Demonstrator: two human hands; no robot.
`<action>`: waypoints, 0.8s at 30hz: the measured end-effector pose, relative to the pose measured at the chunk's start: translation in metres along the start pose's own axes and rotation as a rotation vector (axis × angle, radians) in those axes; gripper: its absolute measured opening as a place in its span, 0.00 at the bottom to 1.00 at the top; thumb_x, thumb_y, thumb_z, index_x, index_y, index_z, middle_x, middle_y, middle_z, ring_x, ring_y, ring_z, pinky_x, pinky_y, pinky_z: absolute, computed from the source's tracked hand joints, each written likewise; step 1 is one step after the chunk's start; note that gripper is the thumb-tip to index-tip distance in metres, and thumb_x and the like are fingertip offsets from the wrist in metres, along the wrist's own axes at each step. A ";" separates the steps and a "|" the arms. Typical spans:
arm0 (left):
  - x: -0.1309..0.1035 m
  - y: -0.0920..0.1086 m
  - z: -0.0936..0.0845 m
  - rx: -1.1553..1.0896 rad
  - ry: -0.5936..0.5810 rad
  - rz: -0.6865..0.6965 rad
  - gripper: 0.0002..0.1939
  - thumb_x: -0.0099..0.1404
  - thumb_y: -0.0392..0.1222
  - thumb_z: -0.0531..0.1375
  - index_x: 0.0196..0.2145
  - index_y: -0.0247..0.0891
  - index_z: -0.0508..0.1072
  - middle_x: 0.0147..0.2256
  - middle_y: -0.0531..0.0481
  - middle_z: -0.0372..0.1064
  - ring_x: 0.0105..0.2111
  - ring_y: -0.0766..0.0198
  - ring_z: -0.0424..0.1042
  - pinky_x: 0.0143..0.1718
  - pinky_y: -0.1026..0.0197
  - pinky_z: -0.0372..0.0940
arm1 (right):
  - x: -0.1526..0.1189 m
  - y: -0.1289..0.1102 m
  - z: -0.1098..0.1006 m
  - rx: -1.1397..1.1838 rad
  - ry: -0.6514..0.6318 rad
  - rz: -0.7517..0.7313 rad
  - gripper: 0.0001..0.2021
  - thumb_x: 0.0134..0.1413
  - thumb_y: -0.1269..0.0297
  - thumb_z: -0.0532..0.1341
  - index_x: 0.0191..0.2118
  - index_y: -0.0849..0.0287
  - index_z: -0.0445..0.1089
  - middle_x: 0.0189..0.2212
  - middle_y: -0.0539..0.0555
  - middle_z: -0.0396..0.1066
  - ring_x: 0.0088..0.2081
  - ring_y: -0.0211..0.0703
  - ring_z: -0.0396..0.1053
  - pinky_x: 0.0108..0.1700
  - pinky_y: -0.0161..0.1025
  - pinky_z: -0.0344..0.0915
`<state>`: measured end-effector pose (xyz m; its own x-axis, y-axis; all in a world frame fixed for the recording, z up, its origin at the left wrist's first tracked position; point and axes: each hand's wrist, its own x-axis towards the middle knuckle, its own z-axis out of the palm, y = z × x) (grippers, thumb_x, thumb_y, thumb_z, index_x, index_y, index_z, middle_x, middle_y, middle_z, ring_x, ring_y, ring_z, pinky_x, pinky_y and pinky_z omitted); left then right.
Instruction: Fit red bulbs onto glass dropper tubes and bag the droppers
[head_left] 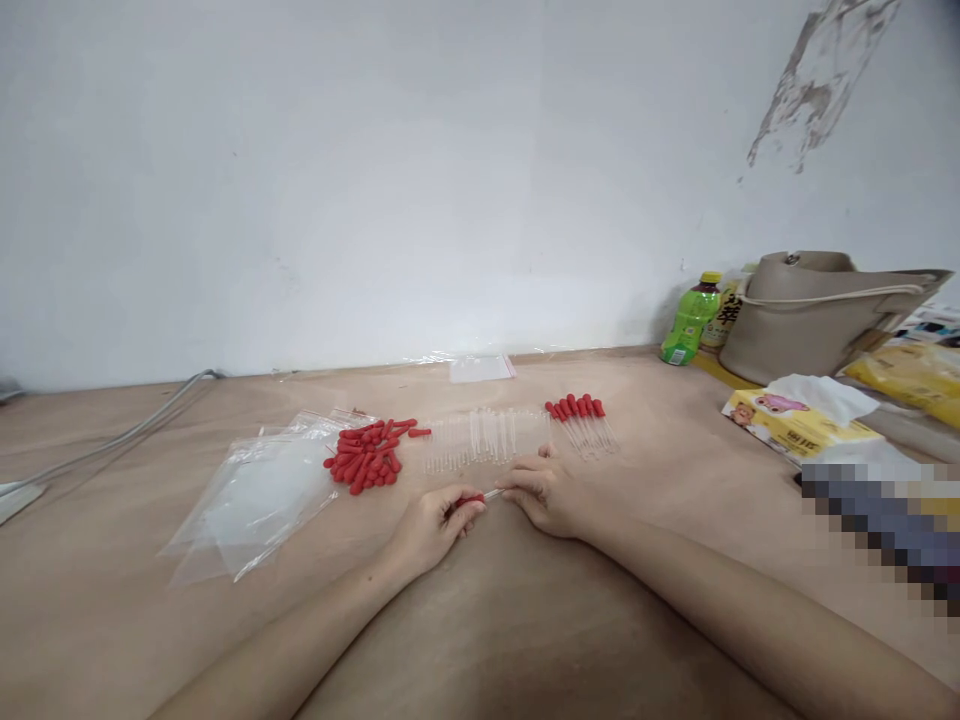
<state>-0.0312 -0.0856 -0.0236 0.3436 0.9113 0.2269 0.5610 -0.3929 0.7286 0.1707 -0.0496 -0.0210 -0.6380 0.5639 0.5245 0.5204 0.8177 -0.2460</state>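
Between the fingertips of my left hand (435,525) is a red rubber bulb (471,499), partly covered by the fingers. My right hand (553,497) pinches a thin clear glass tube (491,494). The tube's end meets the bulb or lies right at it; how far in it sits I cannot tell. Just beyond my hands lies a row of clear glass tubes (491,435). A heap of loose red bulbs (366,458) is to the left of the row. Several droppers with red bulbs on glass tubes (583,422) lie side by side to the right.
Clear plastic zip bags (262,500) overlap at the left, and another small bag (481,369) lies by the wall. A grey cable (150,425) crosses the far left. On the right are a green bottle (690,320), a beige bag (802,320) and a yellow tissue box (795,425).
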 end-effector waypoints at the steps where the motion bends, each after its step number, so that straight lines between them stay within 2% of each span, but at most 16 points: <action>1: 0.000 0.000 0.000 0.032 0.012 0.006 0.13 0.62 0.47 0.51 0.34 0.36 0.71 0.20 0.55 0.66 0.20 0.69 0.65 0.22 0.68 0.61 | 0.000 -0.001 0.001 -0.036 0.017 -0.005 0.07 0.53 0.70 0.53 0.32 0.57 0.69 0.27 0.50 0.68 0.28 0.36 0.63 0.38 0.40 0.49; 4: 0.002 -0.002 0.000 0.120 0.060 0.040 0.13 0.62 0.47 0.52 0.35 0.37 0.71 0.23 0.53 0.70 0.22 0.67 0.68 0.26 0.67 0.63 | -0.002 -0.002 0.006 -0.053 0.063 -0.002 0.08 0.54 0.70 0.52 0.33 0.58 0.69 0.27 0.52 0.67 0.30 0.37 0.62 0.36 0.39 0.51; 7: 0.004 -0.005 -0.001 0.123 0.110 0.073 0.12 0.60 0.46 0.54 0.38 0.39 0.72 0.32 0.51 0.73 0.30 0.64 0.71 0.33 0.63 0.65 | -0.003 0.003 0.007 0.061 0.070 0.027 0.07 0.54 0.68 0.52 0.36 0.59 0.67 0.29 0.53 0.67 0.32 0.38 0.63 0.37 0.37 0.56; 10: 0.007 -0.006 -0.002 0.078 0.139 0.100 0.12 0.59 0.44 0.56 0.40 0.40 0.72 0.38 0.51 0.72 0.37 0.62 0.71 0.40 0.61 0.65 | -0.003 0.007 0.001 0.186 0.058 0.083 0.07 0.53 0.68 0.53 0.39 0.60 0.64 0.30 0.52 0.66 0.31 0.37 0.64 0.33 0.34 0.60; 15: 0.008 -0.006 -0.004 0.018 0.132 0.105 0.11 0.58 0.42 0.58 0.39 0.40 0.73 0.37 0.51 0.73 0.36 0.61 0.72 0.40 0.59 0.66 | -0.004 0.003 -0.008 0.172 -0.006 0.059 0.05 0.54 0.69 0.52 0.32 0.59 0.64 0.28 0.52 0.64 0.30 0.36 0.63 0.32 0.33 0.61; 24: 0.004 -0.007 -0.002 -0.199 0.045 0.000 0.23 0.56 0.39 0.58 0.50 0.36 0.63 0.36 0.50 0.73 0.35 0.63 0.72 0.40 0.58 0.68 | -0.008 0.002 0.004 0.115 0.034 -0.028 0.07 0.54 0.71 0.50 0.34 0.59 0.64 0.28 0.53 0.65 0.32 0.38 0.62 0.35 0.34 0.60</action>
<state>-0.0348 -0.0788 -0.0261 0.3070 0.9176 0.2526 0.3996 -0.3652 0.8408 0.1747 -0.0519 -0.0292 -0.6311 0.5377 0.5591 0.4326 0.8422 -0.3216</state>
